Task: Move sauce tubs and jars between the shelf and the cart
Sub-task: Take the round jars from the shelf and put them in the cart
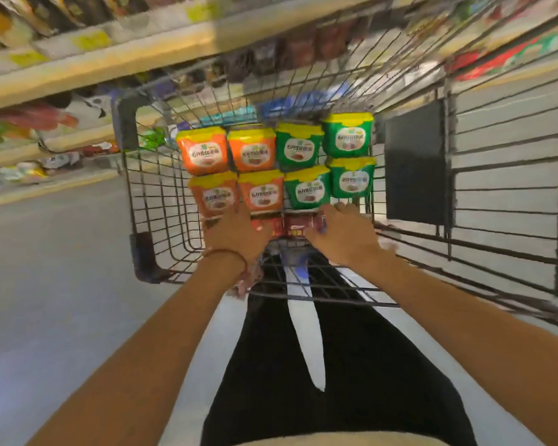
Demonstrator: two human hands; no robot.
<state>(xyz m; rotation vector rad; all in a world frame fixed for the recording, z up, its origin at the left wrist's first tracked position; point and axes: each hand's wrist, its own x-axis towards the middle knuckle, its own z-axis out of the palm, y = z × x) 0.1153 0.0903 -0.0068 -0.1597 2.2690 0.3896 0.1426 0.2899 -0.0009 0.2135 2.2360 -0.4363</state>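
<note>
- Can't tell the finger state on the left hand [236, 233]: all blur, tucked past the back of the hand, right at the bottom edge of the orange plastic sauce tubs with yellow lids [203, 152].
- Same deal on the right hand [345, 235]: fingertips [340, 207] up against the lower edge of the green plastic sauce tubs with yellow lids [347, 136], spread or curled, no clue.
- Between both hands, low down: red-labelled packs or jars [298, 226], too smeared to name.
- Eight tubs total, two rows of four, orange left, green right, all inside the dark wire shopping cart [126, 123].
- Thin red string band [229, 252] round the left wrist.
- Off left, blurry cream store shelf [110, 69] above a grey floor [62, 252].
</note>
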